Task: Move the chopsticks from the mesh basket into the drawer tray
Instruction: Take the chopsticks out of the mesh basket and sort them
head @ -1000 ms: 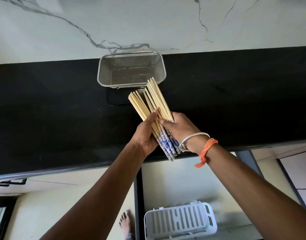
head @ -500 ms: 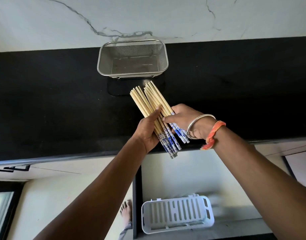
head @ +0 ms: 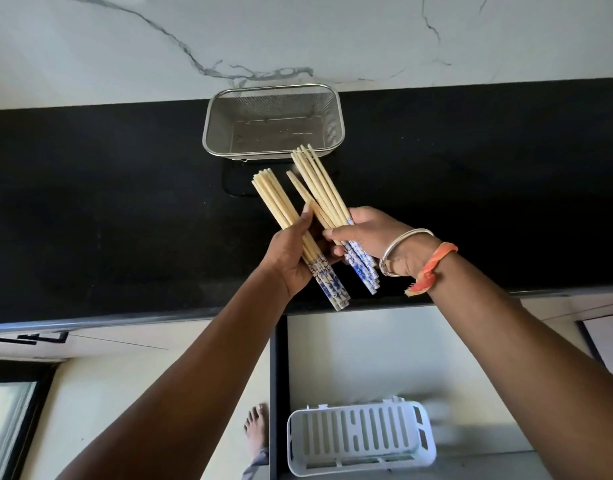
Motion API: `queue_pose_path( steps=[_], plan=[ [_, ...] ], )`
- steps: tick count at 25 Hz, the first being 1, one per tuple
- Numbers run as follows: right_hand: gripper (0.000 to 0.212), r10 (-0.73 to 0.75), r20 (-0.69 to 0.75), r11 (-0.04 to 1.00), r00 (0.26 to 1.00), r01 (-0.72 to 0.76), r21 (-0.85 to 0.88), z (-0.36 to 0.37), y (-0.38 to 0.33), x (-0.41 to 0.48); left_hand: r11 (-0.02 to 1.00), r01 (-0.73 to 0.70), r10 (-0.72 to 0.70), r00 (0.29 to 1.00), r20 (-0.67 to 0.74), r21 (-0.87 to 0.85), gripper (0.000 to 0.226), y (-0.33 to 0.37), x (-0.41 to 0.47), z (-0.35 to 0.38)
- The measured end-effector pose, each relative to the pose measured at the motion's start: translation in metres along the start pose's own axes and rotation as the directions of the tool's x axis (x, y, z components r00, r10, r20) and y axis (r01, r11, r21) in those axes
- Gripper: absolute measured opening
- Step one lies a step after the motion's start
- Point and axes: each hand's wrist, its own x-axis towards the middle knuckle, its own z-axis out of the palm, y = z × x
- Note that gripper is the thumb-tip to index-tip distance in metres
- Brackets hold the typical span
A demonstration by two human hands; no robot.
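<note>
- Left hand point(head: 291, 258), grip closed around one bundle of chopsticks point(head: 277, 206); pale tips fan up and away, blue-patterned ends stick out below the palm.
- Right hand point(head: 374, 237), grip closed on a second bundle point(head: 319, 185); one stick in it sits crossed and lower than its fellows.
- Both bundles held in the air over the black worktop point(head: 90, 209), just in front of the mesh basket point(head: 274, 123). Basket looks empty; it stands at the back against the marbled wall.
- White slotted drawer tray point(head: 360, 434) lies low in the view, in the open drawer under the worktop edge; nothing in it.
- Risk: the crossed stick looks the loosest. A tilt of the right hand on the way down could let it slide out, and a bare foot point(head: 256, 427) shows on the floor just left of the drawer.
- Risk: the bundles are long beside the tray. Judged likely to catch the tray's rim or end wall unless turned to lie along it.
- Risk: the patterned ends hang near the worktop's front edge; a straight pull back and down could knock them on it and scatter a bundle.
- Room: open air between worktop edge and tray, nothing standing in the path. Drawer floor around the tray is bare, so a missed stick should land there, not on the floor.
</note>
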Motion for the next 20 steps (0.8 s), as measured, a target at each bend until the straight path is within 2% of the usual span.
queue_pose_path(
  steps=[2, 4, 5, 9, 11, 13, 15, 17, 19, 20],
  plan=[
    [0.013, -0.09, -0.044, 0.99, 0.995, 0.094, 0.104, 0.007, 0.008, 0.007, 0.994, -0.114, 0.113, 0.988, -0.103, 0.002, 0.031, 0.005, 0.004, -0.002],
    [0.003, -0.14, -0.168, 0.958, 0.976, 0.176, 0.225, 0.015, 0.018, 0.017, 0.959, -0.247, 0.27, 0.944, -0.189, 0.14, 0.031, 0.012, 0.008, -0.004],
    [0.006, -0.161, -0.221, 0.941, 0.962, 0.217, 0.26, 0.017, 0.024, 0.023, 0.933, -0.286, 0.326, 0.928, -0.18, 0.219, 0.031, 0.015, 0.008, -0.004],
    [0.022, -0.333, -0.288, 0.895, 0.898, 0.398, 0.204, 0.022, 0.039, 0.045, 0.858, -0.385, 0.405, 0.914, 0.013, 0.34, 0.019, 0.027, 0.004, 0.009],
    [0.032, -0.401, -0.31, 0.876, 0.862, 0.459, 0.146, 0.024, 0.039, 0.057, 0.786, -0.47, 0.447, 0.881, 0.155, 0.402, 0.022, 0.033, 0.006, 0.013],
    [0.043, -0.407, -0.38, 0.872, 0.831, 0.477, 0.108, 0.027, 0.035, 0.07, 0.708, -0.534, 0.474, 0.845, 0.249, 0.462, 0.022, 0.037, 0.009, 0.015],
    [0.04, -0.396, -0.468, 0.869, 0.79, 0.487, 0.087, 0.027, 0.031, 0.08, 0.658, -0.558, 0.485, 0.828, 0.282, 0.505, 0.018, 0.042, 0.009, 0.018],
    [0.028, -0.436, -0.499, 0.855, 0.749, 0.518, 0.029, 0.027, 0.027, 0.086, 0.625, -0.588, 0.479, 0.808, 0.342, 0.514, 0.005, 0.045, 0.011, 0.02],
    [0.008, -0.493, -0.452, 0.842, 0.743, 0.539, -0.031, 0.028, 0.025, 0.089, 0.609, -0.586, 0.469, 0.81, 0.354, 0.534, 0.01, 0.046, 0.012, 0.024],
    [0.01, -0.49, -0.436, 0.846, 0.755, 0.532, -0.03, 0.028, 0.022, 0.088, 0.617, -0.571, 0.471, 0.819, 0.328, 0.541, 0.02, 0.047, 0.013, 0.025]
  ],
)
